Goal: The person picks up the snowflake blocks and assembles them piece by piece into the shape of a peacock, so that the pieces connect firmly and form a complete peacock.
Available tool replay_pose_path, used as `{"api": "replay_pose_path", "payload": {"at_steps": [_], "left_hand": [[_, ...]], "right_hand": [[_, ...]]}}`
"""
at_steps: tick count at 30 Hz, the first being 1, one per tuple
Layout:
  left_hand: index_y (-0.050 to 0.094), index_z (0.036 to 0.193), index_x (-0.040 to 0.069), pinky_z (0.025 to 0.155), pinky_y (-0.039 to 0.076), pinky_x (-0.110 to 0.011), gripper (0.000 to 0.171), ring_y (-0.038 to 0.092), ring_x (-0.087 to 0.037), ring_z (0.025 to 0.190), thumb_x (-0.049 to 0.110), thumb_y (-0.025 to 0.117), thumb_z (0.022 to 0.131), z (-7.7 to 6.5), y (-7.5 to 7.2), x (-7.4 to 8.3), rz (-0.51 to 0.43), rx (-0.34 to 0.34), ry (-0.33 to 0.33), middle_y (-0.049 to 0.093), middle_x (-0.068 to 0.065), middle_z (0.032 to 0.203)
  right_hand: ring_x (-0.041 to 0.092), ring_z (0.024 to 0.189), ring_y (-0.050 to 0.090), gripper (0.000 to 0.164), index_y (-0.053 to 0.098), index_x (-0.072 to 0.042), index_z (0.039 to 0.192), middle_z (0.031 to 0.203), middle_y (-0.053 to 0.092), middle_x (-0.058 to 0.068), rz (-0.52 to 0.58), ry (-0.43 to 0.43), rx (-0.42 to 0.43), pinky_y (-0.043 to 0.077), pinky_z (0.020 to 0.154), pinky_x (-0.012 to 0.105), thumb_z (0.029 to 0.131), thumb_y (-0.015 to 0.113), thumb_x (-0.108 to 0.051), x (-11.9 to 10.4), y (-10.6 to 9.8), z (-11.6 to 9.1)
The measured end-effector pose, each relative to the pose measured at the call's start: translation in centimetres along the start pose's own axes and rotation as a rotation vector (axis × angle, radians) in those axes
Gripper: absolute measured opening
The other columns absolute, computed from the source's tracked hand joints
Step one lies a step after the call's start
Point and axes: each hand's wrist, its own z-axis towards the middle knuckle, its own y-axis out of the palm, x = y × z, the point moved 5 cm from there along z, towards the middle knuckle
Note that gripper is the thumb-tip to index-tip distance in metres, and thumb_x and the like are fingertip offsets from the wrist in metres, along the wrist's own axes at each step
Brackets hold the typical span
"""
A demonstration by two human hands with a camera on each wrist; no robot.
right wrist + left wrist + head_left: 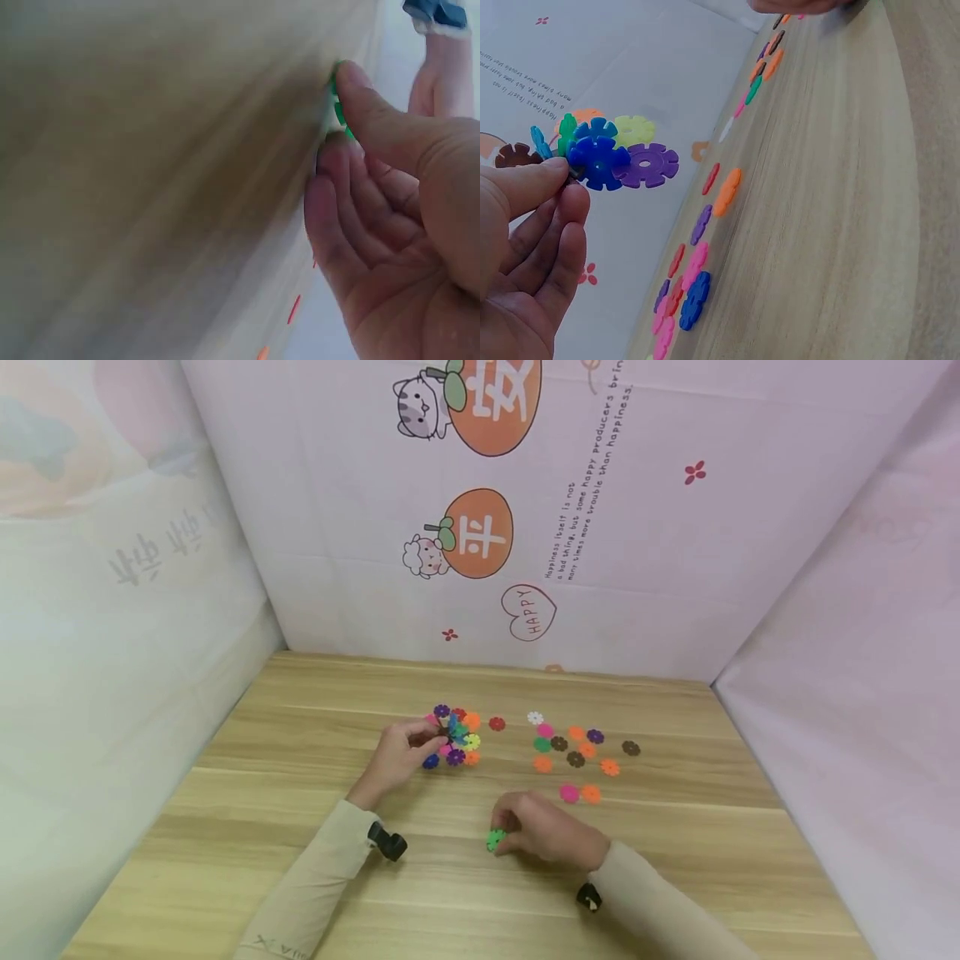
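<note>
Between thumb and fingers, my left hand [399,758] pinches a cluster of interlocked flower-shaped plastic discs [598,163]. Blue, purple, yellow, green, orange and brown discs show in it, raised above the table in the left wrist view. My right hand [546,832] pinches a single green flower-shaped disc [495,840] low over the near middle of the table. In the right wrist view that green disc is mostly hidden by the thumb and fingers. Loose discs, such as a dark blue disc [431,762], lie below and around the left hand.
A second spread of loose discs lies right of centre, among them a white disc [535,717], a brown disc [632,748] and a pink disc [569,793]. A red disc [497,724] sits between the groups. Printed cloth [345,527] walls the wooden table [675,860] behind and at both sides.
</note>
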Motion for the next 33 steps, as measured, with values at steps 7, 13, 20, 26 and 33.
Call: {"api": "replay_pose_path", "payload": {"at_steps": [7, 13, 20, 26, 33], "left_hand": [[0.081, 0.106, 0.009, 0.083, 0.063, -0.026, 0.012, 0.073, -0.017, 0.095, 0.018, 0.074, 0.101, -0.3, 0.5, 0.6, 0.09, -0.011, 0.04, 0.076, -0.004, 0.106], [0.079, 0.106, 0.006, 0.079, 0.064, -0.025, 0.011, 0.074, -0.018, 0.093, 0.012, 0.07, 0.103, -0.4, 1.0, 1.6, 0.123, -0.047, 0.096, 0.075, -0.007, 0.106], [0.079, 0.102, 0.005, 0.08, 0.064, -0.026, 0.007, 0.074, -0.019, 0.091, 0.007, 0.074, 0.098, -0.4, 1.4, 2.5, 0.179, -0.008, 0.214, 0.076, -0.008, 0.101], [0.079, 0.101, 0.004, 0.077, 0.064, -0.025, 0.005, 0.074, -0.018, 0.087, 0.004, 0.075, 0.097, -0.5, 1.2, 2.7, 0.2, 0.021, 0.265, 0.075, -0.008, 0.096], [0.079, 0.101, 0.005, 0.077, 0.064, -0.024, 0.006, 0.073, -0.019, 0.087, 0.006, 0.075, 0.097, -0.7, 1.1, 3.1, 0.198, 0.025, 0.277, 0.076, -0.007, 0.096]], "right_hand": [[0.011, 0.077, 0.069, 0.009, 0.072, -0.014, 0.092, 0.086, 0.073, -0.002, 0.065, -0.055, 0.317, 0.061, 0.069, 0.021, 0.093, 0.081, -0.012, -0.6, -5.3, 1.6], [0.019, 0.072, 0.069, 0.011, 0.073, -0.012, 0.092, 0.085, 0.076, 0.005, 0.124, -0.064, 0.558, 0.058, 0.063, 0.022, 0.092, 0.083, -0.014, -1.3, -9.5, 3.0], [0.022, 0.074, 0.073, 0.01, 0.074, -0.011, 0.094, 0.09, 0.08, 0.006, 0.225, -0.065, 0.639, 0.057, 0.063, 0.022, 0.093, 0.082, -0.017, -1.7, -10.5, 4.4], [0.02, 0.075, 0.072, 0.008, 0.074, -0.008, 0.095, 0.089, 0.078, 0.01, 0.285, -0.096, 0.677, 0.059, 0.066, 0.021, 0.094, 0.081, -0.012, -1.6, -9.6, 5.2], [0.014, 0.077, 0.072, 0.01, 0.073, -0.007, 0.096, 0.09, 0.077, 0.01, 0.29, -0.162, 0.719, 0.062, 0.072, 0.022, 0.093, 0.081, -0.012, -1.9, -9.1, 5.5]]}}
